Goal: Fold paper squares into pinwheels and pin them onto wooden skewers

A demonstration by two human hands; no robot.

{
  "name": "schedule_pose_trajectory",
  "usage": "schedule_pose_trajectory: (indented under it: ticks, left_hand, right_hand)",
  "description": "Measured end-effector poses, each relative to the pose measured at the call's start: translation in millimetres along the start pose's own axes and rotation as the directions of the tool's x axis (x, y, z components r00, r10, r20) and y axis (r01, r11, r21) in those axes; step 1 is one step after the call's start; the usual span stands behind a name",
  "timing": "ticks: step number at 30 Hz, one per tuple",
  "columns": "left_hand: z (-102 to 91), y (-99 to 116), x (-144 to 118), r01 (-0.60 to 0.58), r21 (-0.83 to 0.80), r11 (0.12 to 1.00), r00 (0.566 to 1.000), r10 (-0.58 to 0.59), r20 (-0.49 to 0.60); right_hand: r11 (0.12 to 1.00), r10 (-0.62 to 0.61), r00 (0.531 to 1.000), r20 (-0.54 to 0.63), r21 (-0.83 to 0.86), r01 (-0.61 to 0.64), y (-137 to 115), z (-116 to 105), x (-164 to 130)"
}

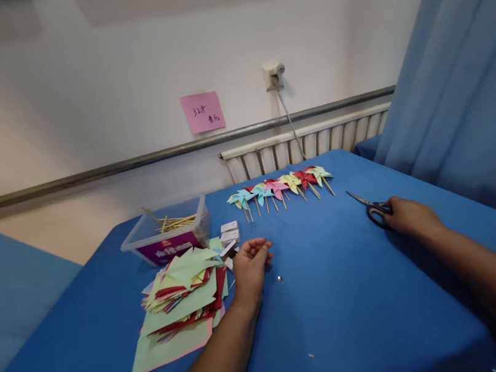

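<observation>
Right hand [411, 217] closed on one pair of scissors [372, 208], resting on table [348, 295]. Left hand [248, 267] loosely curled, empty, beside paper pile [181, 301]. Roughly seven pinwheels [280, 187] in row. One plastic box [168, 232].

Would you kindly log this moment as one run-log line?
left hand: curled beside paper stack | right hand: on scissors | pinwheels: rowed behind | table: blue

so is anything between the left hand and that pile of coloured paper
Nothing visible. The left hand rests on the blue table right beside the paper pile, with no object between them.
</observation>
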State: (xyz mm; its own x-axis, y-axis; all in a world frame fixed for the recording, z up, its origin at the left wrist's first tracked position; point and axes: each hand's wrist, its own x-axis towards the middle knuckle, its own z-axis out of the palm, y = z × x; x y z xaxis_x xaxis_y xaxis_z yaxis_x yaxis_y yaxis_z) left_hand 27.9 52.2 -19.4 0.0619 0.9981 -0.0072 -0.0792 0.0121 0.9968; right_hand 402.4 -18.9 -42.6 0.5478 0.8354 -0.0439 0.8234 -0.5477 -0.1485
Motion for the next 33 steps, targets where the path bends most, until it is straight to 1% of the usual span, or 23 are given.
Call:
schedule_pose_trajectory:
  ticks: [3,5,7,8,10,12,14,16,19,21,24,26,29,33]
  left_hand:
    - [-9.5,6.5,-0.6,-0.096,-0.009,0.995,0.990,0.095,-0.101]
    - [-16.8,12.1,0.2,-0.161,-0.002,0.987,0.974,0.158,-0.159]
    - [-23.3,18.5,0.9,-0.211,0.006,0.978,0.957,0.207,-0.201]
    - [-26.0,22.1,1.0,-0.232,0.010,0.973,0.949,0.228,-0.216]
    - [-30.4,30.1,0.3,-0.277,0.020,0.961,0.931,0.273,-0.240]
    - [-33.8,38.7,-0.7,-0.333,0.040,0.942,0.900,0.330,-0.285]
    - [-36.8,46.6,-1.4,-0.372,0.058,0.926,0.870,0.370,-0.327]
    - [-39.7,52.2,-1.2,-0.397,0.073,0.915,0.845,0.395,-0.359]
    - [-43.5,55.0,0.3,-0.415,0.083,0.906,0.827,0.414,-0.380]
    - [-44.8,54.2,1.3,-0.421,0.078,0.904,0.824,0.417,-0.383]
    - [-44.6,51.8,1.1,-0.419,0.061,0.906,0.830,0.410,-0.377]
    - [-43.4,50.4,-0.1,-0.414,0.045,0.909,0.841,0.401,-0.363]
    - [-40.8,48.9,-2.2,-0.406,0.019,0.914,0.861,0.390,-0.326]
    - [-38.0,46.7,-3.7,-0.395,-0.002,0.919,0.877,0.376,-0.300]
  right_hand:
    - [0.995,-0.088,0.994,0.067,-0.038,0.091,2.3,-2.6,6.6]
    - [0.991,-0.100,0.988,0.122,-0.075,0.109,-1.1,-8.0,4.7]
    - [0.992,-0.086,0.982,0.167,-0.079,0.100,-6.7,-14.8,-5.6]
    - [0.994,-0.081,0.982,0.171,-0.056,0.091,-11.2,-18.3,-14.2]
    - [0.993,-0.115,0.982,0.147,0.051,0.109,-26.4,-24.5,-38.0]
    - [0.968,-0.185,0.977,0.106,0.192,0.162,-52.1,-29.4,-67.2]
    - [0.907,-0.276,0.959,0.054,0.345,0.242,-87.0,-32.6,-97.1]
    - [0.837,-0.385,0.918,0.092,0.454,0.306,-125.7,-33.8,-124.1]
    - [0.782,-0.502,0.856,0.125,0.488,0.388,-176.8,-31.1,-155.9]
    - [0.773,-0.549,0.821,0.160,0.470,0.426,-200.1,-27.0,-171.5]
    - [0.782,-0.576,0.795,0.193,0.414,0.466,-218.5,-19.5,-187.0]
    - [0.794,-0.572,0.799,0.187,0.373,0.481,-224.2,-14.6,-192.9]
    - [0.812,-0.554,0.819,0.151,0.314,0.491,-231.3,-7.7,-196.7]
    - [0.809,-0.558,0.825,0.090,0.283,0.516,-246.5,0.7,-197.3]
